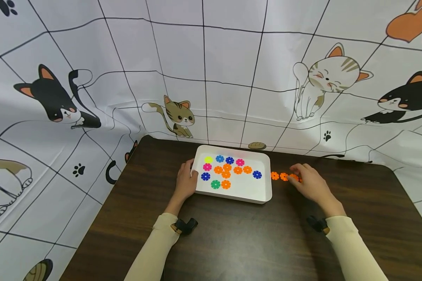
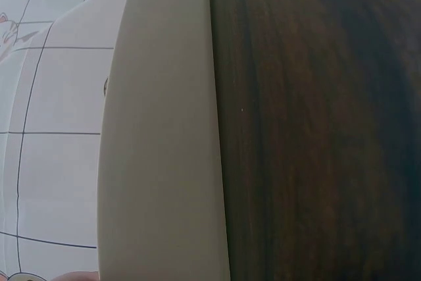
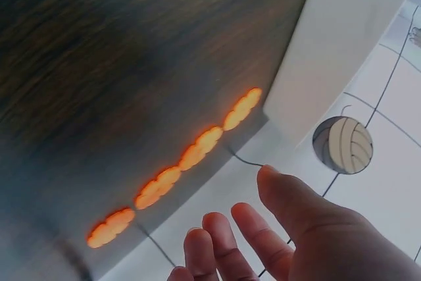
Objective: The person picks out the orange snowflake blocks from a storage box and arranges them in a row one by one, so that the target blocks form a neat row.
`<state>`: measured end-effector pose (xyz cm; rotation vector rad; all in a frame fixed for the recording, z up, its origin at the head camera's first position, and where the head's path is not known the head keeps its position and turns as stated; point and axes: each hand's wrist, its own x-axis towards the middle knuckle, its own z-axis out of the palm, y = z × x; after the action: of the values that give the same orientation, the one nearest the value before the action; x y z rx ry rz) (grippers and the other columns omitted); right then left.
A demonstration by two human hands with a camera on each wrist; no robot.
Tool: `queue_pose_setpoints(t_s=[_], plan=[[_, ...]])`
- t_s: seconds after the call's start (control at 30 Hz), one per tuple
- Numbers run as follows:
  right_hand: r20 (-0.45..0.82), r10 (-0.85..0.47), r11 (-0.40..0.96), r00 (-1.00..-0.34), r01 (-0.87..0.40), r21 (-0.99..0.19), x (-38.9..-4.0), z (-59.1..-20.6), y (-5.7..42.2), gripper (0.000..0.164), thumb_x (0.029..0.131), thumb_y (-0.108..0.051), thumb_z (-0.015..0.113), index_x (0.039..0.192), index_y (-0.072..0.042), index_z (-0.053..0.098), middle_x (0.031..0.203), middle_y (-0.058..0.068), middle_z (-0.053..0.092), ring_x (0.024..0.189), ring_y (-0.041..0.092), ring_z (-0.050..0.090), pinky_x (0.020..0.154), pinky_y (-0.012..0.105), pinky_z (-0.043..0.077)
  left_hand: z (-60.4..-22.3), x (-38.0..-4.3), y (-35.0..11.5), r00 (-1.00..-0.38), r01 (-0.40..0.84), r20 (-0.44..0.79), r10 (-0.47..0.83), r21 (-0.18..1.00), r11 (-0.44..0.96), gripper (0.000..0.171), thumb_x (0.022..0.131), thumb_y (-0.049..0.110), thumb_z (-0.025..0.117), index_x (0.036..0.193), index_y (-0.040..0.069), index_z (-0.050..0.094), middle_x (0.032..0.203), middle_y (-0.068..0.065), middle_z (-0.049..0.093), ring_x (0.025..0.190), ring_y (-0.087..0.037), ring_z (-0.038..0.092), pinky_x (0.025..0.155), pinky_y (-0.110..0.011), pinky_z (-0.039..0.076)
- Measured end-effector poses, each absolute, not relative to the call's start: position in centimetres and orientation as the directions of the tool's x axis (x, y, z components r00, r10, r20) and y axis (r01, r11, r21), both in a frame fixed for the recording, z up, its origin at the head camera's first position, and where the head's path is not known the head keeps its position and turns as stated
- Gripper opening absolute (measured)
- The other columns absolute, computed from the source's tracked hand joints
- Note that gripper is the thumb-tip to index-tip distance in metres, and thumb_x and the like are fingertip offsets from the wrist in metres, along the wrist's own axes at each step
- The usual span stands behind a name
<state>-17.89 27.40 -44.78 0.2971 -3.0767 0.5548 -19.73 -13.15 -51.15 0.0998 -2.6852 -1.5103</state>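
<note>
A shallow white tray stands on the table, holding flower-shaped plastic discs in yellow, blue, pink, green and orange. My left hand grips the tray's left edge, the thumb at the rim. In the left wrist view the tray's pale outer wall fills the middle, with only bits of fingers at its ends. Right of the tray, several orange flower discs lie in a row on the tabletop. Over the right end of that row hovers my right hand, its fingers loosely bent and apart, with nothing held in the right wrist view.
The dark wooden table reaches back to a white curtain printed with cats and grid lines. The curtain also hangs along the left side. A dark band sits on the left wrist and another on the right.
</note>
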Motion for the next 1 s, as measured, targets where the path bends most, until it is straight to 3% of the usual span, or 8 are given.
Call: queue_pose_setpoints(t_s=[0.67,1.0], plan=[[0.085,-0.234,0.888,-0.969,-0.248,-0.387,-18.6,-44.5,23.5,0.038,0.097,-0.024,0.068,0.128,-0.003,0.062,0.118,0.02,0.064,0.111,0.038,0.063,0.09,0.057,0.054,-51.1,-19.7,-13.1,-0.996,-0.023,0.027,-0.091,0.858,0.514,0.051,0.101,0.013,0.044,0.151,0.006,0.042,0.146,-0.023,0.046,0.13,-0.039,0.046,0.114,-0.059,0.037],[0.086,-0.255,0.88,-0.963,-0.268,-0.392,-19.4,-44.5,21.1,0.038,0.096,-0.023,0.068,0.128,-0.003,0.064,0.115,0.016,0.065,0.106,0.032,0.061,0.091,0.052,0.055,-51.2,-19.8,-13.1,-0.996,-0.026,0.024,-0.09,0.854,0.519,0.05,0.101,0.013,0.044,0.151,0.006,0.042,0.146,-0.022,0.047,0.129,-0.038,0.047,0.113,-0.058,0.038]])
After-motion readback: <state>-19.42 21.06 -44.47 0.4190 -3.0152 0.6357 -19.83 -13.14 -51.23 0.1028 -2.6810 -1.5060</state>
